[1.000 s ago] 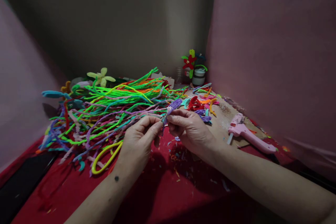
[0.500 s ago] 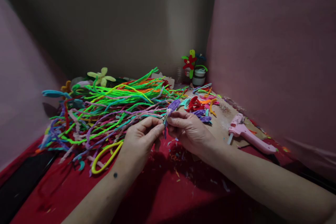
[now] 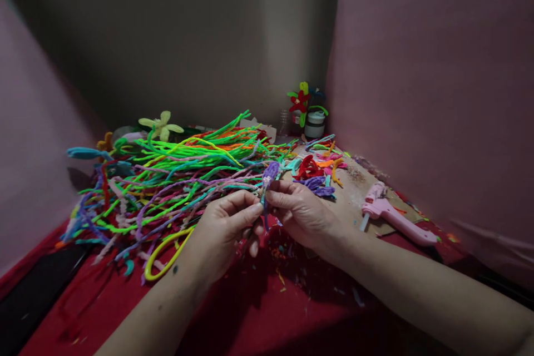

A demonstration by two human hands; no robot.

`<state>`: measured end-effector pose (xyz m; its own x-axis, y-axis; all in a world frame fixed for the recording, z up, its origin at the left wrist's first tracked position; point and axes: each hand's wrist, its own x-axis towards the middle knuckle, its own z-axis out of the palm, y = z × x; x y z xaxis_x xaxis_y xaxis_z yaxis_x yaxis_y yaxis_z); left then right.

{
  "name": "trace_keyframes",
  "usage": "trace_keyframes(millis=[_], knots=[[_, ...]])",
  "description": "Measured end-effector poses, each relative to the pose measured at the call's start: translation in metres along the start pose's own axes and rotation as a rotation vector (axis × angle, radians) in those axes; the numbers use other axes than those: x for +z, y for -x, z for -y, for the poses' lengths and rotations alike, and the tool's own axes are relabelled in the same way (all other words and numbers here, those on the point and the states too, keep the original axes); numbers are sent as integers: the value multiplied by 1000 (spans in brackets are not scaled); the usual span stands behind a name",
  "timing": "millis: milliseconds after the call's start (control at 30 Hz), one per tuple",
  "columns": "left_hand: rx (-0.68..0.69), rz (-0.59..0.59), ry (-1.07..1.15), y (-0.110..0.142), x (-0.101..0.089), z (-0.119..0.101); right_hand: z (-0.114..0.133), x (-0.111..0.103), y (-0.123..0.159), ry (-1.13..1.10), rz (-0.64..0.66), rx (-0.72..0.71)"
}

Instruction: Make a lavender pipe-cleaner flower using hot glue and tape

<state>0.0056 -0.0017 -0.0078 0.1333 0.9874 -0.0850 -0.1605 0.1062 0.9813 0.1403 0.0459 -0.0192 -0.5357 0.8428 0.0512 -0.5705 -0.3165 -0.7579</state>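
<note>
Between my two hands, above the red cloth (image 3: 267, 311), is a purple pipe-cleaner petal (image 3: 272, 170) with small pale bits at its base. My left hand (image 3: 231, 219) pinches the lower end of it between thumb and forefinger. From the other side my right hand (image 3: 298, 208) pinches it close below the purple loop. A thin purple end hangs down between the hands. Past my fingertips lies a large heap of loose pipe cleaners (image 3: 192, 158), green, orange, lilac and blue. To the right of my right hand are purple pipe-cleaner loops (image 3: 319, 185).
A pink glue gun (image 3: 398, 219) lies on a cardboard sheet (image 3: 348, 200) at the right. Red loops (image 3: 308, 167) lie farther back, before a lidded jar (image 3: 315, 124) and a red pipe-cleaner flower (image 3: 299, 101). A pale yellow flower (image 3: 162, 124) tops the heap. Scraps litter the cloth.
The purple petal has turned more upright and shifted slightly left. My left hand's lower fingers have uncurled a little. Both hands keep their pinch.
</note>
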Motion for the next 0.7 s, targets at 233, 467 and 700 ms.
trace_keyframes(millis=[233,467,700], knots=[[2,-7,-10,0,2,-2,-2,-3,0,-35,19,-20],[-24,4,-9,-1,-1,1,-4,-4,-2,-34,23,15],[-18,-4,47,-2,1,-1,-4,-2,-2,-25,38,9]])
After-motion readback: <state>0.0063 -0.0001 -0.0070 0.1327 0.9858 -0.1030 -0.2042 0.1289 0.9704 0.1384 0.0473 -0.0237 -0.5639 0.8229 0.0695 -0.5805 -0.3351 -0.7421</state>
